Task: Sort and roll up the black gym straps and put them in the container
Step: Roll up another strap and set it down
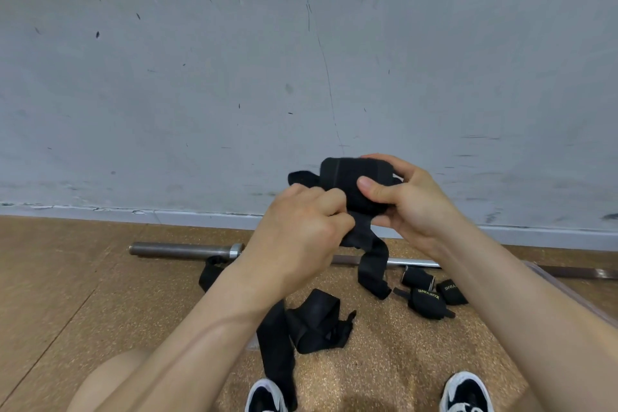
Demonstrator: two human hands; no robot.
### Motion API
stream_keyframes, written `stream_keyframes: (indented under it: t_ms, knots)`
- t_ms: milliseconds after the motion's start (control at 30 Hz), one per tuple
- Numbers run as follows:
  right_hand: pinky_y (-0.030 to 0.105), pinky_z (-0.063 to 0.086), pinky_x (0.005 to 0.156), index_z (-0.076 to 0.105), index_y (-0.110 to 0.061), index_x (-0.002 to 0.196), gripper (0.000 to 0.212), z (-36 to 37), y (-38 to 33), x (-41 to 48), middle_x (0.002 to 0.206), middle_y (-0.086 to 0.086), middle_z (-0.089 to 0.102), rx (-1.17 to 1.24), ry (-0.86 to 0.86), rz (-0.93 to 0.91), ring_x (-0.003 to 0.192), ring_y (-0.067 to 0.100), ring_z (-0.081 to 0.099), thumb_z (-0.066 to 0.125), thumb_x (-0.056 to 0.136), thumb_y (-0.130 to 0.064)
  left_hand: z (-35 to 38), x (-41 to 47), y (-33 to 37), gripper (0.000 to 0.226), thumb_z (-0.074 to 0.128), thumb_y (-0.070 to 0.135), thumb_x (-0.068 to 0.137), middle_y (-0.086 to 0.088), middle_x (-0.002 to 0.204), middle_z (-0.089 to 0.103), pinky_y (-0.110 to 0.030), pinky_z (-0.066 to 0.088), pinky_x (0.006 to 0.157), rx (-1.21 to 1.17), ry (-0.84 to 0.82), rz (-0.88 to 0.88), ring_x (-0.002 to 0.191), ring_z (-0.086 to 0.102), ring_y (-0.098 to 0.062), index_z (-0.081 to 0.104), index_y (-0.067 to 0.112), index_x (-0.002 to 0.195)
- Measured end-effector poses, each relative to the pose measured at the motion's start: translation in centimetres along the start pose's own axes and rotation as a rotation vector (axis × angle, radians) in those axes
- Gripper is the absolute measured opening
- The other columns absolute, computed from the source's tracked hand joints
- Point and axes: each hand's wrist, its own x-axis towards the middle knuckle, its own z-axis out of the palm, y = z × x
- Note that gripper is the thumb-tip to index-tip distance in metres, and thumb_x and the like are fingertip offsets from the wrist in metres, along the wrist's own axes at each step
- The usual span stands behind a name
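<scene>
Mid-roll, task roughly half done.
Right grip (pixel 408 201) holds the part-rolled strap (pixel 354 174) at frame centre, and left grip (pixel 301 231) pinches its hanging tail. Three rolled straps (pixel 426 299) lie on the floor lower right, loose straps (pixel 314 324) lower centre remain unrolled. No container clearly visible.

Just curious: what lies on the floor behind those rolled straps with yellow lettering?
A metal barbell, lying flat; the left hand and the held strap hide its middle.

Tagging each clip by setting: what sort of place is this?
Probably a gym floor: a steel barbell lies along the scuffed wall, and rolled black wraps sit on speckled flooring.
</scene>
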Motion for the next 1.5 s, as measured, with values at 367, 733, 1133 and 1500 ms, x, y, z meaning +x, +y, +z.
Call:
stream_keyframes:
  t_ms: [367, 733, 1133, 1500]
  knots:
    - [0.038, 0.062, 0.077, 0.062, -0.037, 0.119, 0.044, 0.9, 1.2, -0.7, 0.117, 0.005, 0.068, -0.311, -0.152, -0.198, 0.101, 0.022, 0.07, 0.07, 0.089, -0.006, -0.8, 0.4, -1.2, 0.018, 0.067, 0.034, 0.081, 0.006, 0.069, 0.063, -0.031, 0.048, 0.049, -0.222, 0.161, -0.371, 0.058, 0.058, -0.015, 0.079, 0.021, 0.079]
    - [0.043, 0.058, 0.09, 0.065, -0.03, 0.124, 0.051, 0.6, 1.5, -0.2, 0.12, 0.007, 0.069, -0.045, -0.278, -0.078, 0.107, 0.029, 0.07, 0.074, 0.078, -0.009, -0.6, 1.3, -1.5, 0.031, 0.089, 0.016, 0.067, 0.013, 0.097, 0.055, -0.031, 0.049, 0.085, -0.796, 0.227, -0.958, 0.097, 0.059, -0.014, 0.063, 0.032, 0.073]
    - [0.039, 0.059, 0.089, 0.073, -0.031, 0.109, 0.045, 1.5, 0.7, -1.3, 0.111, -0.003, 0.069, -0.301, -0.087, -0.261, 0.103, 0.015, 0.069, 0.085, 0.066, -0.034, -0.2, 1.0, -1.8, 0.059, 0.08, -0.009, 0.067, -0.006, 0.11, 0.07, -0.033, 0.059, 0.078, -1.326, 0.088, -1.068, 0.093, 0.073, -0.02, 0.067, 0.02, 0.117]
    - [0.053, 0.059, 0.084, 0.077, -0.031, 0.094, 0.035, 0.8, 0.4, -1.0, 0.115, 0.007, 0.065, -0.157, -0.104, -0.259, 0.104, 0.033, 0.067, 0.077, 0.066, -0.01, 0.0, 1.4, -0.9, 0.034, 0.067, 0.002, 0.089, -0.008, 0.122, 0.062, -0.031, 0.057, 0.071, -1.277, 0.157, -0.935, 0.096, 0.069, -0.029, 0.064, 0.028, 0.111]
